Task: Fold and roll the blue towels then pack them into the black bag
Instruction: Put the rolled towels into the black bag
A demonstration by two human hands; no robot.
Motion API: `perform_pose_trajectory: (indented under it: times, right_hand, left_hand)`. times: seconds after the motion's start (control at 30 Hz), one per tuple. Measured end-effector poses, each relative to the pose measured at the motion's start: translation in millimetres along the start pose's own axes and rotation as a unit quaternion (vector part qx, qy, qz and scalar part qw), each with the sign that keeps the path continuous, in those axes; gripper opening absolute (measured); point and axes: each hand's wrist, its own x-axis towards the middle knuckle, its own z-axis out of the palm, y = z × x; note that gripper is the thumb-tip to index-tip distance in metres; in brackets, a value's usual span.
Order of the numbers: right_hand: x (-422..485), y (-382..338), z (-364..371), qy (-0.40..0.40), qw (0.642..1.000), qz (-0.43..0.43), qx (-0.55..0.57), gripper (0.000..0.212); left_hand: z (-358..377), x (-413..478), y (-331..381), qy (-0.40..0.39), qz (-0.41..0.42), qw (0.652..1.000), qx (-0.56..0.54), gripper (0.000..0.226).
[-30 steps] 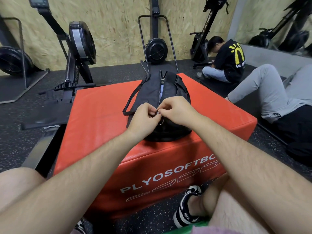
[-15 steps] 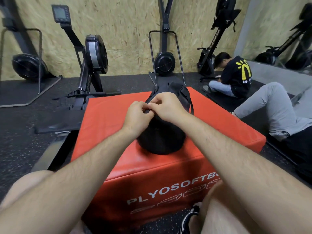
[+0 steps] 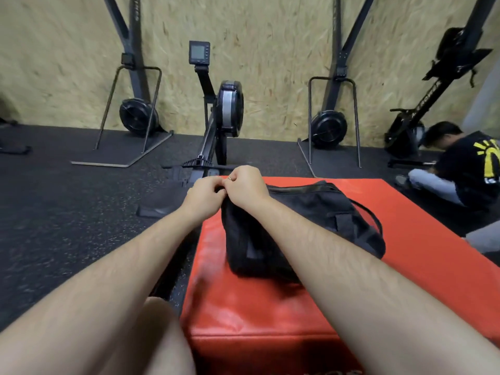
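Left hand [image 3: 205, 193] and right hand [image 3: 246, 185], knuckles together, pinch the end of the black bag [image 3: 311, 212] lying by the left edge of our red bench [image 3: 411, 239], where we judge a hard tug could drag it off; no blue towels show.

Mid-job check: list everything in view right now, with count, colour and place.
black bag: one, black, lying on the red box; no towels showing
red box: one, red, on the floor in front of the person
rowing machines: four, black, along the board wall
seated person: one, black shirt with yellow print, floor at far right
grey trouser leg: one, grey, right edge
floor: black, speckled
left hand: one, pinching the bag's far-left corner
right hand: one, pinching the same corner
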Motion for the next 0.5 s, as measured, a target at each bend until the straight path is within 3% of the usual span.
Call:
perform_pose_trajectory:
  times: [0.23,0.33,0.43,0.5]
  right_hand:
    - [32.2,2.6,18.5,0.007,0.998,0.033,-0.056,0.025]
    - [36.4,20.2,5.4,0.018,0.995,0.038,-0.092,0.013]
    - [35.7,35.2,-7.1,0.025,0.994,0.03,-0.106,0.014]
    - [34.6,47.8,-17.4,0.024,0.991,0.033,-0.125,0.013]
  left_hand:
    - [-12.2,23.8,-43.6,0.014,-0.03,0.996,0.089,0.023]
    - [5.0,33.7,-26.8,0.01,0.033,0.992,0.121,0.026]
    - [26.9,41.3,3.2,-0.011,0.108,0.988,0.106,0.024]
    - [36.8,45.4,14.2,-0.016,0.098,0.989,0.111,0.015]
